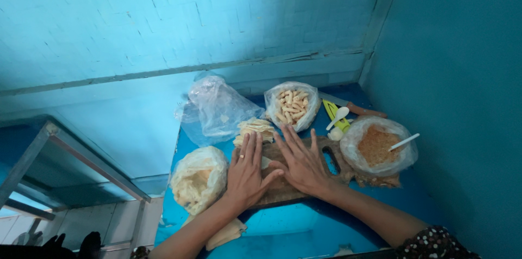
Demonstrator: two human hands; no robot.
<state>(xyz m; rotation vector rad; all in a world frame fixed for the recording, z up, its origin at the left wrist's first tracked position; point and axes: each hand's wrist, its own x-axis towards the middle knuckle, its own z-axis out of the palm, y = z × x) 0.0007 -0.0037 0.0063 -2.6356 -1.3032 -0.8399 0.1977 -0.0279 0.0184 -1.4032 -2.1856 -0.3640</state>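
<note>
Seen from above, two bare hands lie flat, palms down and fingers spread, on a dark wooden cutting board [304, 169] that sits on a blue worktop [283, 221] pushed into the corner of a turquoise room. The left hand [246, 172], which wears a ring, and the right hand [300, 162] rest side by side with thumbs almost meeting. Both are released and grip nothing. A small pale piece [266, 162], possibly a thin wrapper, shows between them on the board; what it is cannot be told for certain.

Just beyond the fingertips, at the far edge of the board, is a stack of pale wrappers [254, 128]. Further back stands an open clear bag of short pale sticks [292, 105], and left of it an almost empty crumpled plastic bag [217, 108]. To the near left lies a bag of pale yellowish sheets [199, 178]. To the right, a plastic-lined bowl of brown filling [379, 146] holds a white spoon [403, 142]. A yellow peeler [334, 115], another white spoon [338, 116] and a knife [350, 106] lie behind the board.

As a judgement, smoothing a thin sheet goes best with light, even pressure from flat palms, working outward so it neither tears nor creases.
</note>
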